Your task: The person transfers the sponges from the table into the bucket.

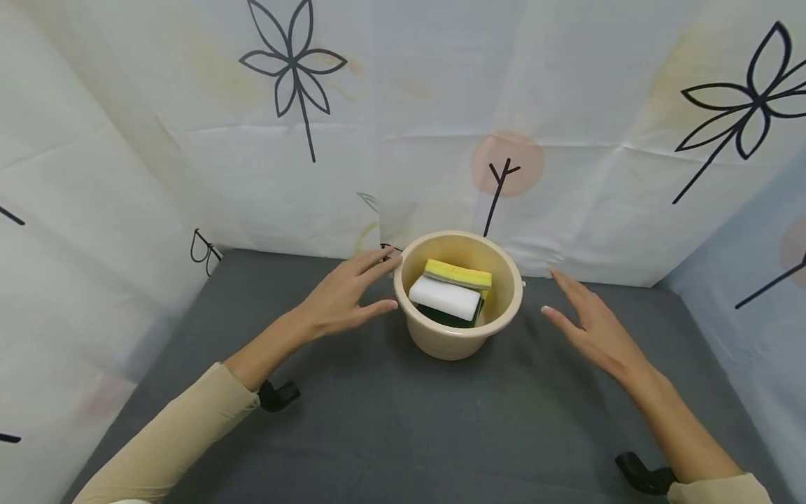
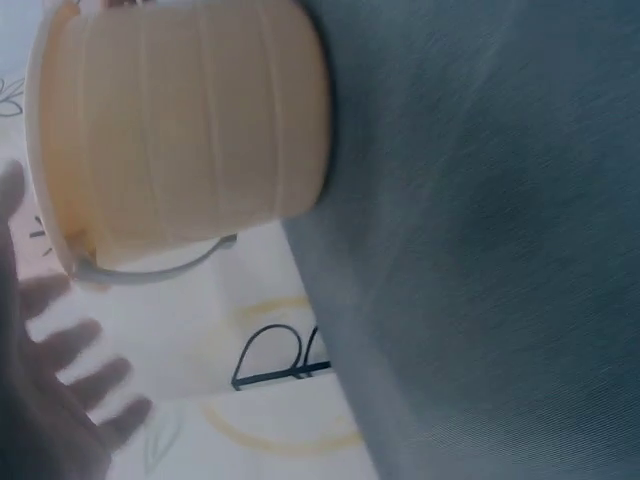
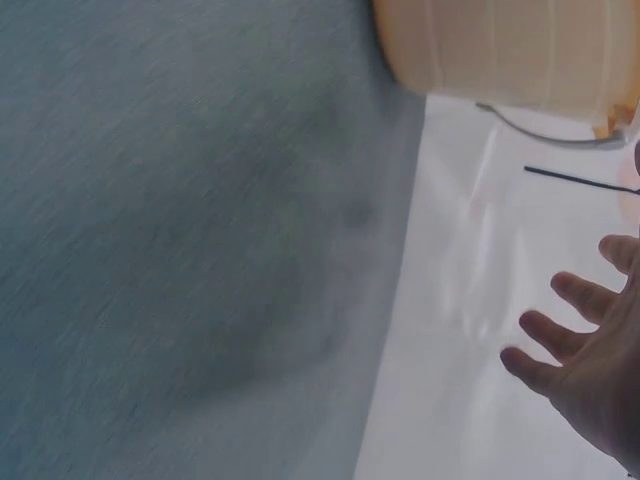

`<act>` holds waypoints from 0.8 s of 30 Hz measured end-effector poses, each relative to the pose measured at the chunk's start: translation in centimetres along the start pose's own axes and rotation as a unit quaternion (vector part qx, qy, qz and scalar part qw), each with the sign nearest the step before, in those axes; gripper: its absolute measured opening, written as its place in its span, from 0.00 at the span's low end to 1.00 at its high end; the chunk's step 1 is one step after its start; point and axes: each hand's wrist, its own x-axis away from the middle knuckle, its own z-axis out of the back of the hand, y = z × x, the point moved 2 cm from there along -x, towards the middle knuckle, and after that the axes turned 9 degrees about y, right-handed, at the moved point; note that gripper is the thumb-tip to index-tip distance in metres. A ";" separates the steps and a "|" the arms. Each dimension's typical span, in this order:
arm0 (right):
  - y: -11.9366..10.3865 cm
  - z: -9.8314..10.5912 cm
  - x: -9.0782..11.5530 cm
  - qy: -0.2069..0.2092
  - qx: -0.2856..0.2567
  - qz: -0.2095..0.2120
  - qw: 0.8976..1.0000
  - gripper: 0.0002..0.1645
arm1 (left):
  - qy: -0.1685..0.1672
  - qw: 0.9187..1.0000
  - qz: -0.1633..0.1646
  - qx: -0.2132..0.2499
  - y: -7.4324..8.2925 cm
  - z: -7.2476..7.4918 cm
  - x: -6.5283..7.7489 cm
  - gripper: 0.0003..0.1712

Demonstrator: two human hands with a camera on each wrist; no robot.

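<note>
A cream plastic bucket (image 1: 441,343) stands upright on the dark grey table. Inside it lie a yellow sponge (image 1: 458,274), a white roll-shaped piece (image 1: 444,297) and something dark green (image 1: 446,318) beneath them. My left hand (image 1: 343,294) is beside the bucket's left rim, fingers spread, fingertips right at the rim. To the right of the bucket, my right hand (image 1: 588,325) hovers apart from it with fingers extended and nothing held. In the left wrist view the bucket's handle (image 2: 160,270) hangs down along its far side.
The grey table (image 1: 403,434) ends at a white cloth backdrop (image 1: 428,91) with printed flowers, close behind the bucket. More cloth hangs at the left and right sides. Black wrist straps (image 1: 645,476) show near both sleeves.
</note>
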 end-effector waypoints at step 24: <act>3.0 0.3 5.6 -0.003 0.124 0.029 0.992 0.56 | -0.038 0.979 0.148 -0.136 -1.6 1.2 9.5 0.55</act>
